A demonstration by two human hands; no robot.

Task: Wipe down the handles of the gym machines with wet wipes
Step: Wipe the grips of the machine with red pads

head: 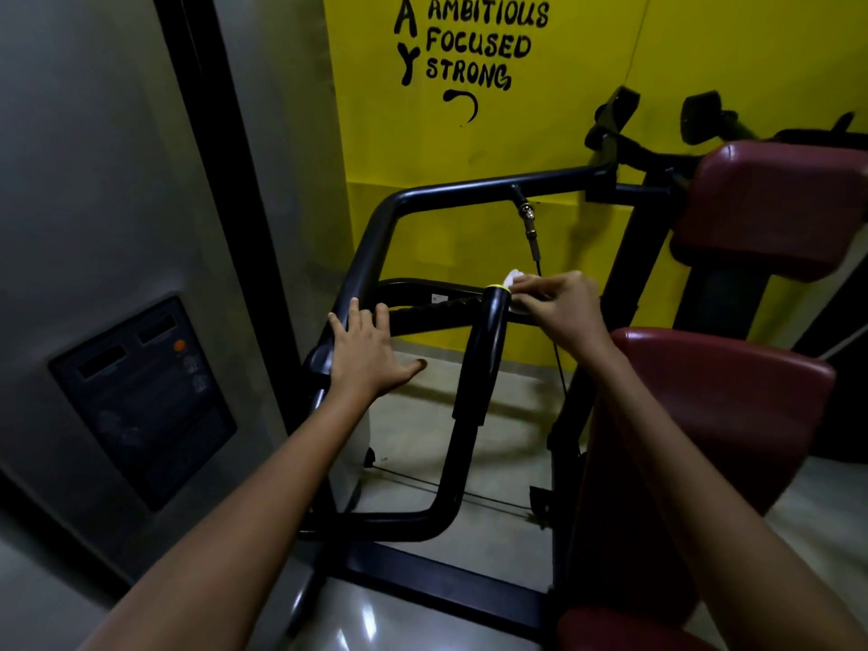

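While my right hand [559, 305] pinches the wet wipe [513, 278] against the top of the upright handle [486, 350], most of that wipe is buried under my curled fingers; I only get a white crumple poking out just above the knuckles, right beside the handle's yellow end cap [498, 287]. I can't make out how much of the wipe is wrapped round the far side of the grip. My left hand [368, 350] is flat on the black frame tube [375, 237] at the machine's left edge, fingers straight and spread, thumb stuck out to the right over the floor [422, 444], holding nothing. Behind that hand runs a ribbed horizontal grip [446, 305], partly covered by my fingertips. A thin cable [547, 317] drops from a metal fitting under the top bar and disappears behind my right wrist. The maroon seat pad [704, 415] fills the right side and is cut off at the bottom edge; a second maroon pad [775, 204] runs off the right edge. On the yellow wall [587, 63] the painted lettering is chopped at the top: I read AMBITIOUS, FOCUSED, STRONG. The dark panel [141, 401] on the grey wall to the left is too dim to read.
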